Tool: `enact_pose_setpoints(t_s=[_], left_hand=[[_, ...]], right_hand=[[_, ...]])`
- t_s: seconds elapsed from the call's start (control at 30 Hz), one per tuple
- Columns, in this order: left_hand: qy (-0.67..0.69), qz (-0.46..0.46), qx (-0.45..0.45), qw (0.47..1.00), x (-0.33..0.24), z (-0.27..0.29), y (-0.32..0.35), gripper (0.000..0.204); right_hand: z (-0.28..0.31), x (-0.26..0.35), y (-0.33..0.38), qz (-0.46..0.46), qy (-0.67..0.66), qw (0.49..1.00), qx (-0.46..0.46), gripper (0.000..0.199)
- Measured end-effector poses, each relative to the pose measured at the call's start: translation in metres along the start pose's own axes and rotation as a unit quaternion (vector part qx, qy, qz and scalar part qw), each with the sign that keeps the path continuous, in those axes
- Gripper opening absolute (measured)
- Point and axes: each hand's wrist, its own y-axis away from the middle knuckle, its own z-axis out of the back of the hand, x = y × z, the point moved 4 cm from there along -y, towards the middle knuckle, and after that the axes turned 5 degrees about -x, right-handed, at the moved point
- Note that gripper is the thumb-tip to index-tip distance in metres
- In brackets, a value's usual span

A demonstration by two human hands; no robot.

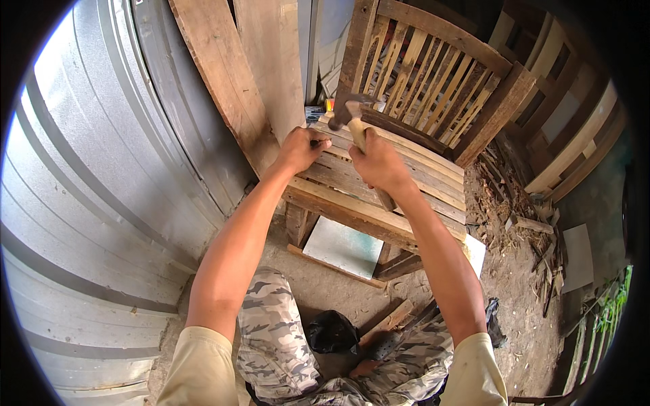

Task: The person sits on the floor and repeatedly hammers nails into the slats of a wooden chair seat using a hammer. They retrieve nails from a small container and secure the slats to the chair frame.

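Observation:
A wooden chair with a slatted seat and slatted back stands in front of me. My right hand is wrapped round the wooden handle of a claw hammer, raised over the seat with its dark metal head toward the back left. My left hand is at the left end of the seat slats, with thumb and fingers pinched together. What those fingertips hold, if anything, is too small to make out.
Corrugated metal sheeting runs along the left. Tall boards lean beside the chair. A pale panel is under the seat. A black plastic bag lies between my legs. Wood scraps cover the ground at right, near stacked wooden frames.

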Motion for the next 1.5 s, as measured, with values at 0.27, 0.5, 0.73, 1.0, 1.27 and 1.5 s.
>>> enact_pose_setpoints(t_s=[0.27, 0.5, 0.73, 1.0, 1.27, 1.5], left_hand=[[0.033, -0.017, -0.017, 0.999, 0.01, -0.003, -0.002, 0.025], [0.04, -0.02, -0.027, 0.999, 0.009, 0.0, 0.0, 0.024], [0.026, 0.012, 0.008, 1.0, 0.008, 0.004, 0.002, 0.03], [0.007, 0.008, 0.011, 1.0, 0.01, 0.005, 0.004, 0.031], [0.019, 0.029, 0.023, 0.999, 0.005, 0.008, 0.005, 0.032], [0.041, -0.002, 0.024, 0.999, 0.007, -0.001, 0.0, 0.032]], right_hand=[[0.004, 0.009, 0.001, 0.068, 0.022, 0.994, -0.083, 0.039], [0.009, 0.01, -0.003, 0.057, -0.001, 0.995, -0.076, 0.038], [0.01, 0.026, 0.002, -0.017, -0.009, 1.0, 0.006, 0.038], [0.007, 0.026, 0.004, -0.026, -0.005, 0.999, 0.019, 0.038], [0.011, 0.031, 0.001, -0.048, -0.017, 0.998, 0.048, 0.039], [-0.008, 0.002, -0.013, 0.02, 0.102, 0.995, 0.006, 0.036]])
